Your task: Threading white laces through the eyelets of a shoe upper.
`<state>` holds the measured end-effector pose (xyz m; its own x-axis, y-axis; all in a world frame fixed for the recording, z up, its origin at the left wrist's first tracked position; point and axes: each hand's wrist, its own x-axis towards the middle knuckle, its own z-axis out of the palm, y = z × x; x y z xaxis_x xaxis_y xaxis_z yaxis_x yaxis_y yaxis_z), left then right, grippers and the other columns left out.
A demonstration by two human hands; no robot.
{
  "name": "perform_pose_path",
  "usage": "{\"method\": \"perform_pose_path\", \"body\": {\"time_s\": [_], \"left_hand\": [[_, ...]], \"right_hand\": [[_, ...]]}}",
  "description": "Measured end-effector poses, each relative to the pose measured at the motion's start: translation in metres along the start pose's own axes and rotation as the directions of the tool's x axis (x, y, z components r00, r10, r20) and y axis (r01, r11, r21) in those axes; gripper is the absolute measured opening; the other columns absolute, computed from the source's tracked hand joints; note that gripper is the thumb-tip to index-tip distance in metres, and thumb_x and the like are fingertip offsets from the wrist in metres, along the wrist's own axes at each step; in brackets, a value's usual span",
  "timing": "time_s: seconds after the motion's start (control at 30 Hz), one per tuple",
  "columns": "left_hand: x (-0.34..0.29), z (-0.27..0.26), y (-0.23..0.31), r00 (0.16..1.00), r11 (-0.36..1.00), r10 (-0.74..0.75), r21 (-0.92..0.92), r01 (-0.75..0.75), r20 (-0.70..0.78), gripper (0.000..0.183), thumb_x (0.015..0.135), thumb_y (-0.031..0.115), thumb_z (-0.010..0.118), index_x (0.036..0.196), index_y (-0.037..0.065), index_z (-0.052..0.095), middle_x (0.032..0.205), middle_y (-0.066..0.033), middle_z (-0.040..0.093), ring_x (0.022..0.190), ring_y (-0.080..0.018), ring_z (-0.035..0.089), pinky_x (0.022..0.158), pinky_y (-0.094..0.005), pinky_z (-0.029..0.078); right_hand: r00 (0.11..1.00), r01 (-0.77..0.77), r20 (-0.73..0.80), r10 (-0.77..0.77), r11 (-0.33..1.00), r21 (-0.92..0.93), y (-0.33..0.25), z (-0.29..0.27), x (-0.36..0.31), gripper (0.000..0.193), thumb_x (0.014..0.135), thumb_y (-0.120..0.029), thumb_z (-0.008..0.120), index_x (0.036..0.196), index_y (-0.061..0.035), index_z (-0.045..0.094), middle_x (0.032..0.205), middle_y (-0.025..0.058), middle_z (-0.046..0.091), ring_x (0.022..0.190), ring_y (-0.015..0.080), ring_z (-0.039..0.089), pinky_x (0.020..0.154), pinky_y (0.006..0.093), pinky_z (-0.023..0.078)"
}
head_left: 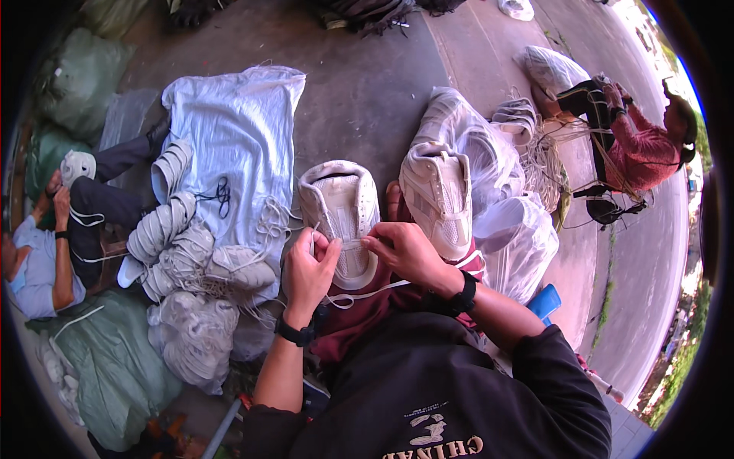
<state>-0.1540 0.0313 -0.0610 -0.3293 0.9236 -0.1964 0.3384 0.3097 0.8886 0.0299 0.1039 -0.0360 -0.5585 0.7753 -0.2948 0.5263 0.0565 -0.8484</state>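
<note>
Black shirt (451,382), bare hands (310,271) over rounded mesh shoe (344,218), thin pale lace (375,291)

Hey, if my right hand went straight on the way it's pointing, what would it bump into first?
Pointing leftward, your right hand would probably meet the off-white sneaker between your hands first, then your left hand. Depth is unclear here; it may already be touching the shoe.

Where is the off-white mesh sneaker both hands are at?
Head view, near centre: the sneaker is by the fingertips of the left hand and right hand, between a shiny white sheet, left, and another off-white sneaker, right.
</note>
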Motion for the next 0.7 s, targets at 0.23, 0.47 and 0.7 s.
{"method": "perform_pose_path", "body": {"time_s": [0.23, 0.47, 0.7], "left_hand": [[0.009, -0.009, -0.001, 0.998, 0.999, -0.049, -0.014, 0.05, 0.042, 0.029, 0.08, 0.014, 0.073, 0.069, 0.0, 0.05, 0.058, -0.0044, 0.052, 0.054, -0.0103, 0.047, 0.052, -0.0299, 0.041], [0.012, -0.013, -0.005, 0.997, 0.997, -0.067, -0.035, 0.069, 0.048, 0.028, 0.078, 0.012, 0.073, 0.067, 0.001, 0.049, 0.06, -0.001, 0.05, 0.059, -0.0059, 0.044, 0.053, -0.0273, 0.039], [0.016, -0.019, -0.009, 0.994, 0.997, -0.078, 0.028, 0.076, 0.082, 0.03, 0.078, 0.015, 0.073, 0.066, 0.001, 0.048, 0.059, -0.0014, 0.05, 0.059, -0.0069, 0.044, 0.053, -0.0277, 0.039]], "right_hand": [[0.99, 0.08, -0.107, -0.093, 0.989, -0.127, 0.001, 0.018, 0.005, 0.027, 0.09, -0.026, 0.061, 0.079, -0.0014, 0.064, 0.063, 0.0187, 0.06, 0.06, 0.0375, 0.061, 0.057, 0.0448, 0.048], [0.978, 0.088, -0.155, -0.136, 0.956, -0.281, -0.003, 0.029, 0.009, 0.027, 0.089, -0.024, 0.06, 0.074, -0.0021, 0.06, 0.059, 0.0195, 0.059, 0.056, 0.0382, 0.06, 0.055, 0.0462, 0.049], [0.981, 0.11, -0.114, -0.157, 0.934, -0.34, -0.01, 0.032, 0.015, 0.026, 0.089, -0.023, 0.059, 0.074, -0.0014, 0.059, 0.06, 0.0205, 0.059, 0.058, 0.0389, 0.061, 0.056, 0.0478, 0.05]]}}
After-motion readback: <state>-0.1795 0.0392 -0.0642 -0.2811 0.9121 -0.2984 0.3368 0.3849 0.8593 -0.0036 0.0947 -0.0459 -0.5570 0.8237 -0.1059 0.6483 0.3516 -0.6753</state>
